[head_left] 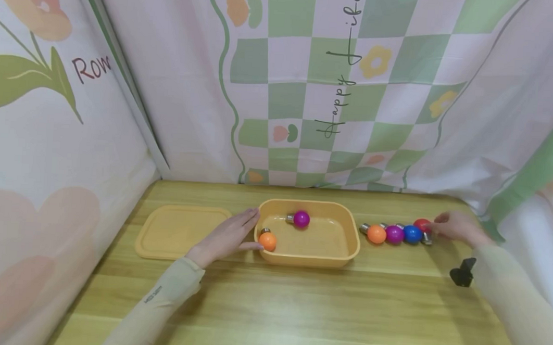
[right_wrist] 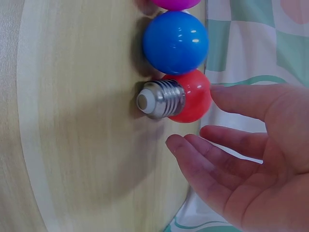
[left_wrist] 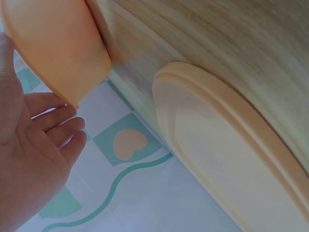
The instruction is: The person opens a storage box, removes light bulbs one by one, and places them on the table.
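A yellow box [head_left: 307, 260] stands on the table with an orange bulb [head_left: 267, 241] and a purple bulb [head_left: 301, 219] inside. My left hand [head_left: 228, 236] rests against the box's left end, fingers extended, as the left wrist view also shows. To the right of the box lies a row of bulbs: orange [head_left: 376, 234], purple [head_left: 394, 234], blue [head_left: 412, 234] and red [head_left: 422, 225]. My right hand [head_left: 456, 227] is at the red bulb; in the right wrist view the thumb touches or nearly touches the red bulb [right_wrist: 195, 99] and the other fingers are spread, holding nothing.
A yellow lid [head_left: 175, 232] lies flat to the left of the box, partly behind my left hand. A small black object [head_left: 462, 273] is on the table below my right wrist. Patterned curtains hang behind the table and at both sides.
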{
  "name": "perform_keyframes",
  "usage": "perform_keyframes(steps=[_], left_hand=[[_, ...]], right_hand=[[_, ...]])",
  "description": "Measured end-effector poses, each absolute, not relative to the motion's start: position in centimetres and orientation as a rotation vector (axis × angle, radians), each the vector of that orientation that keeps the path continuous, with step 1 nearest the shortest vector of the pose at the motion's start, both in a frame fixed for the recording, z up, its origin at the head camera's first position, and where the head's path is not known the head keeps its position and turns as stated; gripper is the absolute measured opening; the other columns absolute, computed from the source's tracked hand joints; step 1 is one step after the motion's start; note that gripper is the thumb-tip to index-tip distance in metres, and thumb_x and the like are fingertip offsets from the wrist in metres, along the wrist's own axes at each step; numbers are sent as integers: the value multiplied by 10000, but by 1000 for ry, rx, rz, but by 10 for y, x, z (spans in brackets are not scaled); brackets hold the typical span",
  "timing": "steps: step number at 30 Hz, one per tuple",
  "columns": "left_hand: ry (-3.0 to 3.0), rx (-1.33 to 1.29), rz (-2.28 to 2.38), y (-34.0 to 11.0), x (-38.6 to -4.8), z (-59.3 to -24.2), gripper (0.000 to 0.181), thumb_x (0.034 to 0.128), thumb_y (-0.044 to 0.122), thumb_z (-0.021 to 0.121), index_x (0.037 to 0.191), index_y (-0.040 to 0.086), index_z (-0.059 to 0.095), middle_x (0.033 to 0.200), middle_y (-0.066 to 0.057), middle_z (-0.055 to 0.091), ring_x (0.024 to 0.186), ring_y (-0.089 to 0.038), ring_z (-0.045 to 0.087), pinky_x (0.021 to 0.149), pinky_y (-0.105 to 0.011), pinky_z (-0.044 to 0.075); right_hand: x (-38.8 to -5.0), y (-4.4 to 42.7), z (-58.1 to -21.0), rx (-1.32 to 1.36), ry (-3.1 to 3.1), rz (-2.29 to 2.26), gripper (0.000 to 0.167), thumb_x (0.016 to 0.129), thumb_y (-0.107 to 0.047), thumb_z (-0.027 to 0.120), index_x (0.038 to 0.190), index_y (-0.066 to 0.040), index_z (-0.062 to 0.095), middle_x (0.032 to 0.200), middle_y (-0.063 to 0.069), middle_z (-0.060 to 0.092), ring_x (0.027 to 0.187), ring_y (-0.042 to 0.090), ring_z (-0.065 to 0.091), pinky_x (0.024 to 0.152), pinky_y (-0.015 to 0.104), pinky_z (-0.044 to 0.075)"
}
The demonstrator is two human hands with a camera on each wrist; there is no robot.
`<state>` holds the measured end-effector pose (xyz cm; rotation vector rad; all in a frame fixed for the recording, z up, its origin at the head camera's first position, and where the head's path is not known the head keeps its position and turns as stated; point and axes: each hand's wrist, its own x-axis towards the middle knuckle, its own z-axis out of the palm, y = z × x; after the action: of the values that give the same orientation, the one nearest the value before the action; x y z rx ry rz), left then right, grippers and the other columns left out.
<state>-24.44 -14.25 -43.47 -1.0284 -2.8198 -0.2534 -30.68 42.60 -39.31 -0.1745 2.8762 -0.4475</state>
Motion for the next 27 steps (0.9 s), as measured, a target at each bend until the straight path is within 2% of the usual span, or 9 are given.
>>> perform_keyframes(steps=[8,10,13,17,22,27], left_hand=[[-2805,-1041,-280,-143,-244,-434,835,928,505,613,1474,-80,373,1559,-259,360,1446,-392,392,1187,-518,375],[-2811,-1040,-275,-143,-244,-435,841,929,515,605,1479,-76,367,1568,-248,346,1451,-388,384,1194,-516,366],[-2816,-1039,-271,-143,-244,-435,845,929,517,604,1480,-76,364,1574,-241,335,1454,-386,380,1197,-514,361],[-2813,-1034,-287,-143,-243,-434,839,924,502,620,1475,-80,373,1570,-248,343,1452,-386,383,1191,-519,369],[-2805,-1031,-273,-143,-244,-435,821,928,488,622,1469,-82,385,1558,-255,366,1444,-384,396,1180,-517,384],[-2805,-1032,-271,-142,-242,-432,839,922,512,617,1474,-75,381,1564,-245,357,1445,-380,398,1185,-510,379]], right_hand=[[-309,427,-389,-158,2879,-464,579,955,-291,612,1143,251,535,995,369,668,758,307,702,791,569,559],[-307,425,-387,-154,2876,-468,593,968,-302,600,1167,250,522,1026,385,652,790,344,696,785,569,559],[-304,420,-382,-172,2897,-465,609,984,-324,583,1203,240,511,1097,415,617,905,477,653,802,597,545],[-302,407,-372,-214,2950,-438,619,988,-351,578,1229,216,519,1193,434,570,1056,584,566,864,652,512],[-300,387,-358,-247,2980,-389,607,972,-372,596,1236,173,550,1217,400,586,1071,564,575,884,657,504],[-299,367,-350,-295,2993,-398,565,950,-332,635,1209,166,575,1158,371,632,1030,530,609,841,607,540]])
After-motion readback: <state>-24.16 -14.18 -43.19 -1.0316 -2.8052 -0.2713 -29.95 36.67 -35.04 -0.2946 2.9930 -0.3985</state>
